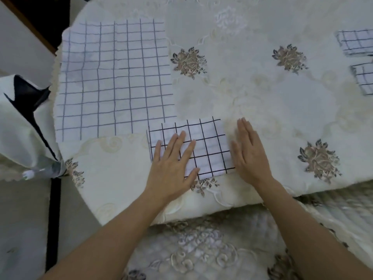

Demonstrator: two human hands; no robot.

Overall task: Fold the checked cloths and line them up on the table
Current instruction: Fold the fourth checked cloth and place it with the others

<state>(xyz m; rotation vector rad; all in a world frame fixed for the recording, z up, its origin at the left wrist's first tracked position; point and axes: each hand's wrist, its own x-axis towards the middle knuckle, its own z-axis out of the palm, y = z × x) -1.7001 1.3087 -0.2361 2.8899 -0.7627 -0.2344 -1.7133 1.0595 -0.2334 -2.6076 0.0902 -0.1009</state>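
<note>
The person's left hand [173, 162] lies flat and fully spread, palm down, on the near-left part of a small folded checked cloth [205, 146], pinning it rather than gripping it; no finger curls round an edge. The right hand [249, 152] is likewise flat with its fingers together, resting on the embroidered tablecloth [262, 93] with its thumb side against the folded cloth's right edge, and it holds nothing. Beyond the left hand's fingertips and off to its left, a much larger checked cloth [113, 77] lies spread open and unfolded, its near-right corner touching or slightly overlapped by the folded piece; which lies on top is hard to tell. Well away to the right of the right hand, at the frame's edge, two more folded checked cloths [357, 42] [363, 79] sit one nearer than the other, apparently the start of the row. The present step looks like squaring and smoothing the fold. The risks seem plain: if the flat palms slide while pressing, the layers could shear and the fold open or skew; lifting it one-handed could let it drop open; moving it could drag the large cloth's corner along, or ruck the loose tablecloth, which hangs over the near table edge, and disturb the pieces already placed.
</note>
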